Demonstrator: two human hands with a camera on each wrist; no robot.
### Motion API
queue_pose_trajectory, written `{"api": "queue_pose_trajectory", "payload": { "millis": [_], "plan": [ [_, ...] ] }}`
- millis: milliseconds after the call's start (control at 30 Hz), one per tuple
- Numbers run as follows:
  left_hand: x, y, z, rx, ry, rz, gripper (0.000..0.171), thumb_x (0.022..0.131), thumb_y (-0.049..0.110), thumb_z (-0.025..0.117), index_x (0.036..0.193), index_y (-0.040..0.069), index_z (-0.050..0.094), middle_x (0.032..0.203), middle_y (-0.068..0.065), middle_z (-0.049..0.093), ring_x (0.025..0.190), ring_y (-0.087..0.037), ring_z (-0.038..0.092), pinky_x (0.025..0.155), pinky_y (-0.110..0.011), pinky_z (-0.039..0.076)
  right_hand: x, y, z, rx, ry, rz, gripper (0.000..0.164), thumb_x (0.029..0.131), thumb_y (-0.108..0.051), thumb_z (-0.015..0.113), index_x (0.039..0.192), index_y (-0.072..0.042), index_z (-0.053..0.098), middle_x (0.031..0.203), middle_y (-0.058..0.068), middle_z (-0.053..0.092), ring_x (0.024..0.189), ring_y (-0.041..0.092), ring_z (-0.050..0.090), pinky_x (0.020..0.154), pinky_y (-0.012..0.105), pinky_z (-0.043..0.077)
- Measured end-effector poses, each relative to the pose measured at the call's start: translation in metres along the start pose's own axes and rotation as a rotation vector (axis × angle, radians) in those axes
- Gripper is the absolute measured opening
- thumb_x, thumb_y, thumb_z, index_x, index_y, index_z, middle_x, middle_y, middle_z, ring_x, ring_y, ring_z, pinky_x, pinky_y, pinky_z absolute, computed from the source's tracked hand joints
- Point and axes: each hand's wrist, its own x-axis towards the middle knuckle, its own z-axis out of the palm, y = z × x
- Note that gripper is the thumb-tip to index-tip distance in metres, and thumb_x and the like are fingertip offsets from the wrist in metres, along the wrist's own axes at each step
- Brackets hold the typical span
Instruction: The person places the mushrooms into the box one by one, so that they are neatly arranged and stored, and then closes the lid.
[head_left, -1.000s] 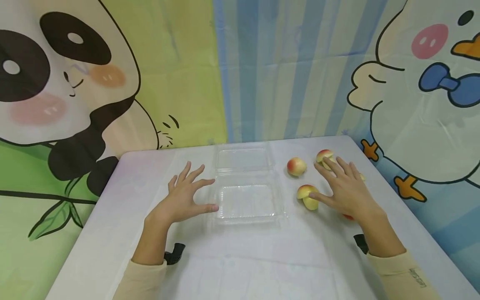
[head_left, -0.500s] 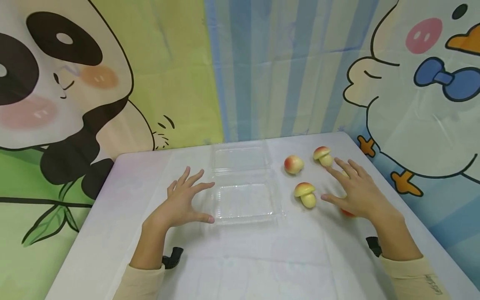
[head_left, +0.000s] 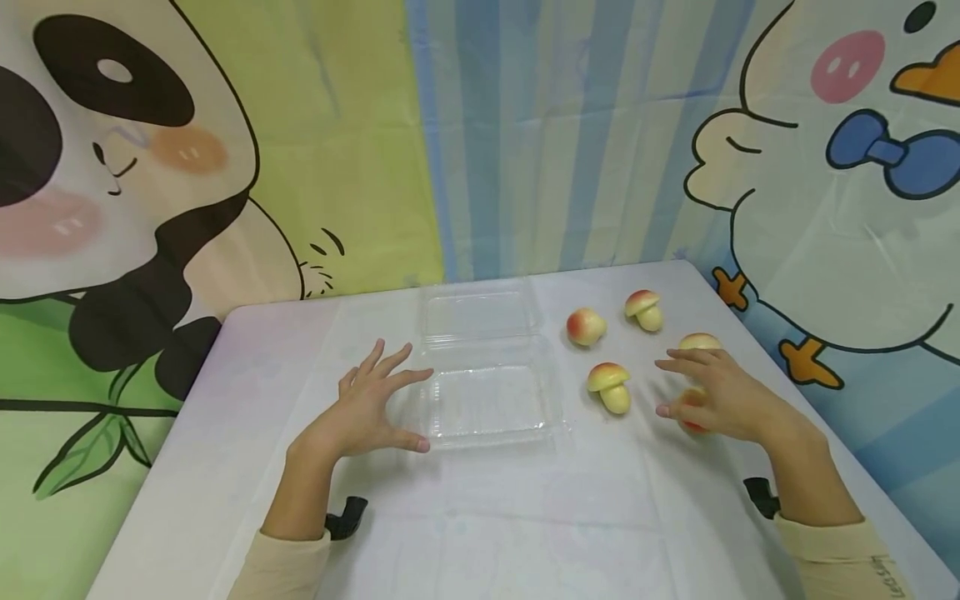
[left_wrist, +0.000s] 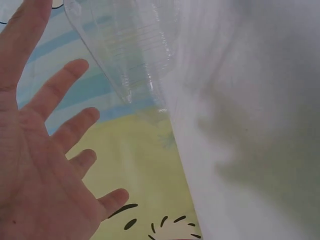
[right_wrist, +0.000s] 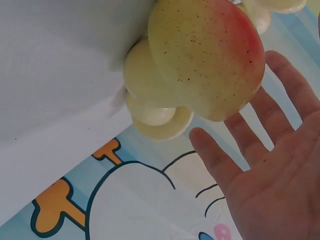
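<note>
My left hand (head_left: 363,408) is held with fingers and thumb spread, at the left side of an open clear plastic clamshell box (head_left: 491,404). In the left wrist view the fingers (left_wrist: 65,85) hold nothing. My right hand (head_left: 723,400) hovers at the right, over a toy mushroom (head_left: 693,426) that it partly hides. Another toy mushroom (head_left: 701,342) shows just beyond its knuckles. In the right wrist view a speckled yellow-red mushroom cap (right_wrist: 207,60) fills the foreground; the extended fingers (right_wrist: 215,155) stand behind it, the thumb out of view.
Between the box and my right hand lie a toy mushroom (head_left: 609,387), a rounded one (head_left: 585,327) and one farther back (head_left: 643,310). The box's lid (head_left: 480,317) lies folded back. A printed cloth backdrop (head_left: 510,142) rises behind the white table (head_left: 525,525).
My right hand has moved right and lowered its fingers, uncovering the far mushroom and the front one. My left hand stays almost still. The head view has shifted slightly.
</note>
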Motion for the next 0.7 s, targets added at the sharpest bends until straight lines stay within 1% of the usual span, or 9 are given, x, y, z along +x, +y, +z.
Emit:
{"api": "queue_pose_trajectory", "payload": {
  "millis": [100, 200, 300, 467, 700],
  "plan": [
    [-0.002, -0.002, 0.002, -0.016, -0.001, -0.007, 0.100, 0.063, 0.056, 0.094, 0.151, 0.034, 0.051, 0.174, -0.005, 0.008, 0.158, -0.040, -0.005, 0.114, -0.075, 0.007, -0.001, 0.004, -0.001, 0.033, -0.025, 0.010, 0.076, 0.085, -0.058, 0.078, 0.142, -0.011, 0.061, 0.158, 0.022, 0.039, 0.143, 0.051, 0.029, 0.106, 0.077, 0.030],
    [-0.002, -0.004, 0.003, -0.015, -0.001, -0.002, 0.100, 0.063, 0.057, 0.094, 0.151, 0.036, 0.051, 0.174, -0.003, 0.003, 0.159, -0.040, -0.005, 0.115, -0.074, 0.008, -0.004, 0.009, -0.004, 0.047, -0.053, 0.039, 0.075, 0.084, -0.058, 0.079, 0.141, -0.011, 0.064, 0.161, 0.021, 0.037, 0.143, 0.054, 0.029, 0.105, 0.078, 0.030],
    [-0.003, -0.006, 0.004, -0.021, -0.002, 0.001, 0.097, 0.063, 0.057, 0.094, 0.149, 0.037, 0.054, 0.174, -0.001, 0.004, 0.159, -0.039, -0.005, 0.115, -0.072, 0.008, -0.007, 0.012, -0.006, 0.062, -0.084, 0.057, 0.074, 0.083, -0.057, 0.080, 0.140, -0.012, 0.064, 0.162, 0.021, 0.036, 0.143, 0.056, 0.031, 0.104, 0.079, 0.031],
    [-0.002, -0.009, 0.005, -0.059, -0.020, -0.010, 0.088, 0.065, 0.055, 0.094, 0.144, 0.033, 0.061, 0.174, -0.001, 0.009, 0.159, -0.039, -0.005, 0.115, -0.073, 0.007, -0.012, 0.015, -0.007, 0.086, -0.139, 0.064, 0.075, 0.082, -0.058, 0.081, 0.140, -0.014, 0.065, 0.161, 0.022, 0.038, 0.142, 0.056, 0.033, 0.103, 0.079, 0.031],
    [-0.001, -0.016, 0.008, -0.084, -0.069, -0.009, 0.090, 0.066, 0.058, 0.092, 0.146, 0.034, 0.058, 0.173, 0.005, 0.009, 0.159, -0.037, 0.000, 0.110, -0.080, 0.013, -0.019, 0.018, -0.008, 0.108, -0.159, 0.079, 0.079, 0.076, -0.056, 0.086, 0.140, -0.013, 0.065, 0.160, 0.022, 0.040, 0.140, 0.056, 0.036, 0.102, 0.077, 0.035]
  ]
}}
